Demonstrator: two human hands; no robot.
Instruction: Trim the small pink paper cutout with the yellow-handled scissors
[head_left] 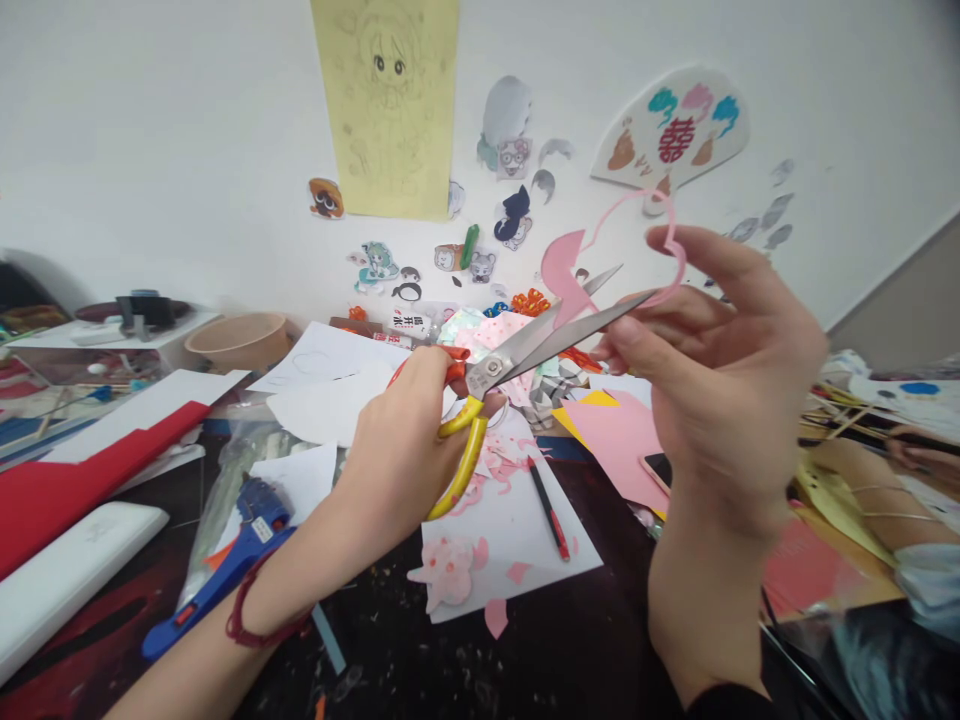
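Note:
My left hand point(409, 440) is closed around the handles of a pair of scissors point(466, 450), one yellow and one orange-red. The blades are apart and point up to the right. A pink paper cutout point(568, 272) with a thin curved outline lies at the blades. My right hand point(720, 350) pinches the cutout's right side between thumb and fingers, close to the blade tips. Below, on a white sheet point(517, 580), are pink scraps point(496, 617), a pink paper piece point(444, 570) with small red spots and a black and red pen point(549, 508).
A blue glue gun point(217, 600) and a white box point(82, 575) lie at the left. A round tan bowl point(240, 342) stands behind. Pink sheets point(619, 445) lie at the right, where another person's arm point(874, 490) rests.

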